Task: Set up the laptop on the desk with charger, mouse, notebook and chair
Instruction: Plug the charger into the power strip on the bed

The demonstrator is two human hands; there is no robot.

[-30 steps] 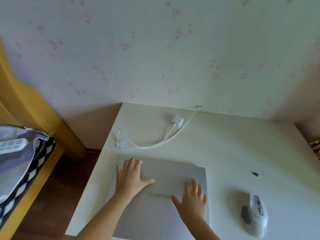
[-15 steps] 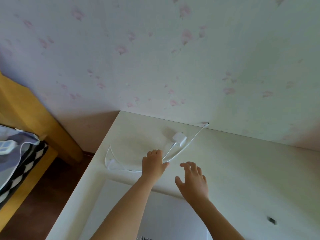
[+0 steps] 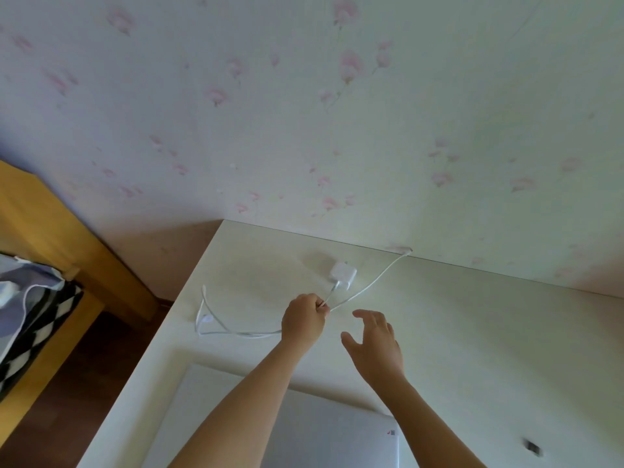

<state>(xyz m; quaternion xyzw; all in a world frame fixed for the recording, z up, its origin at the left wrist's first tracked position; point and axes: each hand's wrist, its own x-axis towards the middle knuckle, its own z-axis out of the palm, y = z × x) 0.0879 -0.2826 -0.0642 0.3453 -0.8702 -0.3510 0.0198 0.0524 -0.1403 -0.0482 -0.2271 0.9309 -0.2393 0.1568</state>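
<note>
A white charger brick (image 3: 343, 274) lies on the white desk (image 3: 489, 332) near the wall. Its thin white cable (image 3: 371, 286) runs to the desk's back edge and loops toward the left edge. My left hand (image 3: 304, 319) is closed around the cable just in front of the brick. My right hand (image 3: 374, 342) hovers beside it with fingers spread, holding nothing. The closed grey laptop (image 3: 324, 430) lies flat at the near edge, partly under my forearms. The mouse, notebook and chair are out of view.
A small dark object (image 3: 533, 444) lies on the desk at the lower right. A wooden bed frame (image 3: 50, 238) with checked bedding (image 3: 37, 319) stands to the left across a strip of dark floor. Floral wallpaper backs the desk.
Both hands left the laptop lid and reached forward to the charger cable. My left hand has closed on the cable. The view tilted up, so the mouse dropped out of view.
</note>
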